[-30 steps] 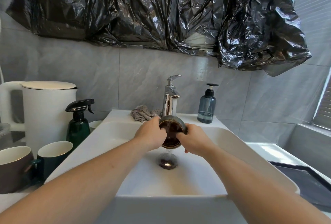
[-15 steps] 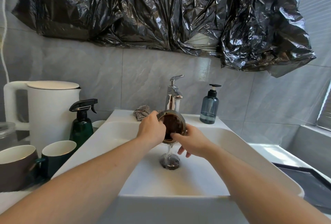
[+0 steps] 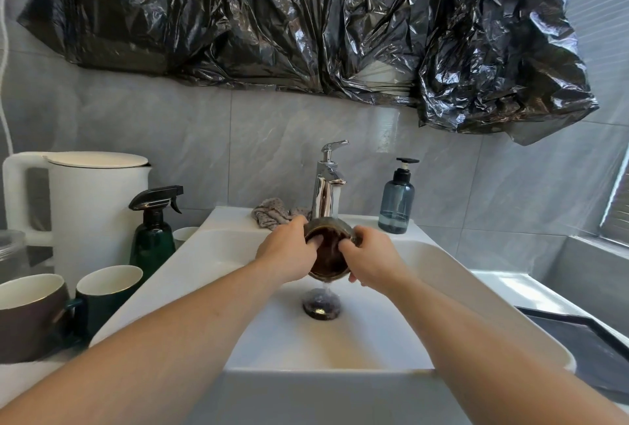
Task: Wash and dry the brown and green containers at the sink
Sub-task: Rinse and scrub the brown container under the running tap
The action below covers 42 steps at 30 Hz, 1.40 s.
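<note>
item: brown container (image 3: 327, 256), a small dark vessel with a worn rim, held tipped with its mouth toward the person, directly under the tap (image 3: 326, 186) at the back edge of the sink (image 3: 476, 295), above the drain (image 3: 321, 305).
left hand (image 3: 289, 256): grips the container's left side, fingers curled over the rim with fingertips inside the mouth.
right hand (image 3: 369, 259): grips the right side, thumb hooked over the rim into the mouth, remaining fingers wrapped behind and below; their exact lie cannot be told.
water: a thin stream falls from the container's lower edge to the drain.
step in hand, judged: rinsing and rubbing the inside of the brown container; washing is early, drying not yet done.
method note: keep the mouth tilted so water drains rather than pools; work the fingertips round the inner wall and turn the vessel between both hands; hold low over the basin, since a wet rim is likely slippery.
other task items: a brown mug (image 3: 30, 315) and a green mug (image 3: 105, 292) stand on the counter off the sink's left edge; whether these count as the containers cannot be told.
cloth (image 3: 272, 215): crumpled on the back ledge, left of the tap, near for drying.
also present: spray bottle (image 3: 153, 237), kettle (image 3: 85, 203), soap dispenser (image 3: 396, 200).
</note>
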Tool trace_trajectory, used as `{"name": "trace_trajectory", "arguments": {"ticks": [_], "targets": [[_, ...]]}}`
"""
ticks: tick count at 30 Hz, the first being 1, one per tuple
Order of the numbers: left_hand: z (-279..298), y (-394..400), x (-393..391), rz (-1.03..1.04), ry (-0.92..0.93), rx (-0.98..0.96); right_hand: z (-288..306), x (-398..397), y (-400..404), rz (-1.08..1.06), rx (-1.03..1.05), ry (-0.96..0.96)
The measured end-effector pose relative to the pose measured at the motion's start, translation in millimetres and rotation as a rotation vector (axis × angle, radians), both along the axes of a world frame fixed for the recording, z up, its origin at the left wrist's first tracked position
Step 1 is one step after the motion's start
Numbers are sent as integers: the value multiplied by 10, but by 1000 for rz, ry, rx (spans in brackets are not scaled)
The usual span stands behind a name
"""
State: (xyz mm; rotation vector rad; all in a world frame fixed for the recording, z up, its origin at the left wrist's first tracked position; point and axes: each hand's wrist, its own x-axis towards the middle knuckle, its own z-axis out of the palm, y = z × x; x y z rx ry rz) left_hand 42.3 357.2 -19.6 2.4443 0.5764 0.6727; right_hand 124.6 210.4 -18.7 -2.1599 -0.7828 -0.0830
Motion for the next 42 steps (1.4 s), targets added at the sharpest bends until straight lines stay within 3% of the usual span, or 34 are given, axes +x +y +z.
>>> {"name": "trace_trajectory", "arguments": {"ticks": [7, 11, 16, 21, 29, 42], "targets": [[2, -19, 2, 3, -6, 38, -25, 25, 17, -16, 1, -111], [0, -4, 5, 45, -66, 22, -30, 33, 16, 48, 110, -44], [17, 75, 50, 120, -164, -142, -36, -11, 31, 203, 49, 192], [-16, 81, 72, 38, -132, -384, -31, 12, 23, 151, 18, 162], [-75, 72, 99, -20, -63, -301, -14, 41, -7, -9, 64, -23], [-41, 91, 49, -30, -40, -172, 28, 2, -48, 95, 196, -193]]}}
